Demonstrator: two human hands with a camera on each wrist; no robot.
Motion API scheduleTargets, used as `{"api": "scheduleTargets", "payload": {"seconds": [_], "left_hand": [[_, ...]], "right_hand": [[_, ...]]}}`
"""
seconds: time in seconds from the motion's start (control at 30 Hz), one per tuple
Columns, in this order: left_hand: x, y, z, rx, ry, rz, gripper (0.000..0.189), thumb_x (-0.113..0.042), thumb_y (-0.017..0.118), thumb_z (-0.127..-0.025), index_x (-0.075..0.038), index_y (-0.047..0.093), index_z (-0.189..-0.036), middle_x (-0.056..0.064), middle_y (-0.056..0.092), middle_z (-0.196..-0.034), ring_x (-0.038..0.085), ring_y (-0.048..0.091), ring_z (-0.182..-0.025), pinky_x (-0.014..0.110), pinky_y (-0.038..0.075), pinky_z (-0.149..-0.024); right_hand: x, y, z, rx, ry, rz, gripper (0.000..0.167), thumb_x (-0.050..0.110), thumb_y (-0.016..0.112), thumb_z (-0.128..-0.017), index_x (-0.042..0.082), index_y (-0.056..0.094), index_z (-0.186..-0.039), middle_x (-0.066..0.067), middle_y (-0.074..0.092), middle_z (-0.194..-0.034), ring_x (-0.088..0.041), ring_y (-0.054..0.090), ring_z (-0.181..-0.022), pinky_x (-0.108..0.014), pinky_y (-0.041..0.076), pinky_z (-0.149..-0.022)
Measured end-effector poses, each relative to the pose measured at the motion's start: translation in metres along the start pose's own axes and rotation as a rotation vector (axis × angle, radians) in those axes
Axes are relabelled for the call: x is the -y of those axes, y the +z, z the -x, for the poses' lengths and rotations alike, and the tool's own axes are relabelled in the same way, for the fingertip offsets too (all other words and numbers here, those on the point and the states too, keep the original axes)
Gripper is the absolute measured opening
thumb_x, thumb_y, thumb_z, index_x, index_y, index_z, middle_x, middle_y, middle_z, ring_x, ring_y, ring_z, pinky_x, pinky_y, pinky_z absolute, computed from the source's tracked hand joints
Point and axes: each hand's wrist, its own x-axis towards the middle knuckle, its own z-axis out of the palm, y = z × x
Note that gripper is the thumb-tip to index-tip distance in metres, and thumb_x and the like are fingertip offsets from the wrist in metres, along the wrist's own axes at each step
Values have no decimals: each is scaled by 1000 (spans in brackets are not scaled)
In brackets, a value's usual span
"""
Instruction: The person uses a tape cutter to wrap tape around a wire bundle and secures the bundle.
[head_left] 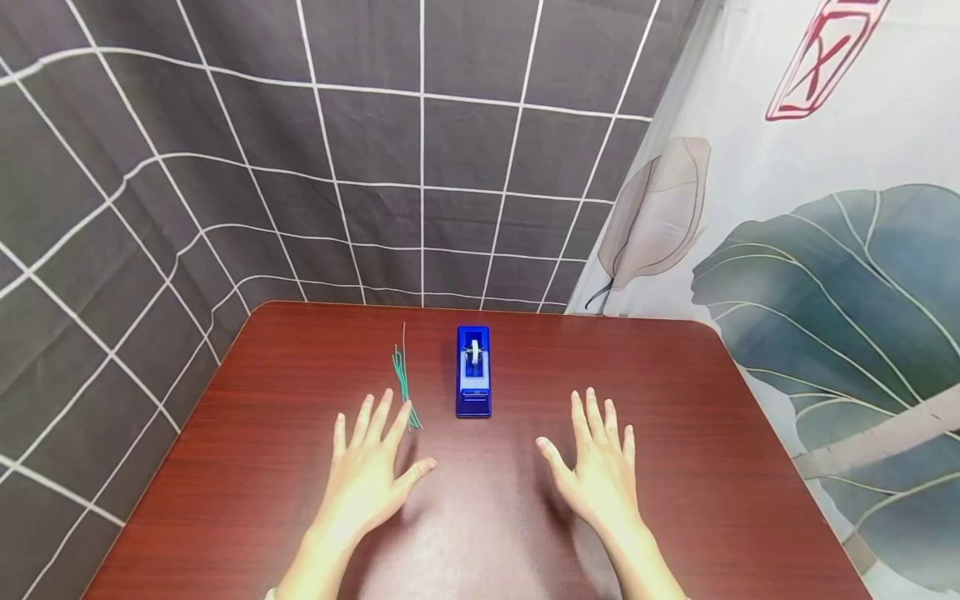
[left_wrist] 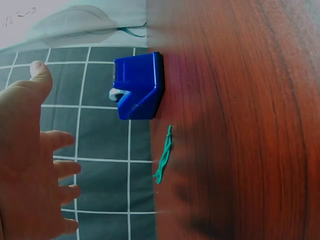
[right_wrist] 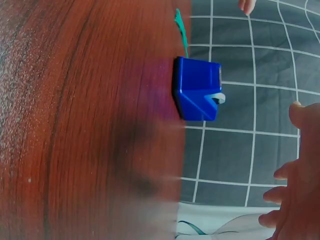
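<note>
A blue tape dispenser with a small white roll stands near the middle of the table. To its left lies a small bundle of thin green twist ties or wires. My left hand hovers with its fingers spread, its fingertips overlapping the lower end of the green bundle in the head view. On the other side, my right hand is spread in the air to the right of and nearer than the dispenser. Neither hand holds anything. Both wrist views show the dispenser from its sides.
The reddish-brown wooden table has rounded far corners. Behind and left of it hangs a dark grey curtain with a white grid. A white curtain with leaf prints hangs along the right side.
</note>
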Motion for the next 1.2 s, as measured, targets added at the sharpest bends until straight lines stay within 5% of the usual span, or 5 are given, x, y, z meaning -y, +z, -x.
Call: {"api": "scheduleTargets", "payload": {"seconds": [0.93,1.2], "left_hand": [[-4,5,-6,-17,26,41,80,-62,67,-87,-10,52,-148,13,35,-161,37,26,-150,66,13,-116],[-4,7,-10,12,34,56,83,-60,69,-86,-7,51,-148,14,37,-160,36,27,-150,66,17,-116]], "right_hand": [[12,-1,-13,-49,-77,-43,87,55,66,-91,8,33,-157,-17,31,-162,-40,21,-151,-63,11,-118],[16,7,-16,-119,-89,-132,81,46,72,-89,6,42,-152,-18,42,-156,-39,33,-146,-58,24,-116]]}}
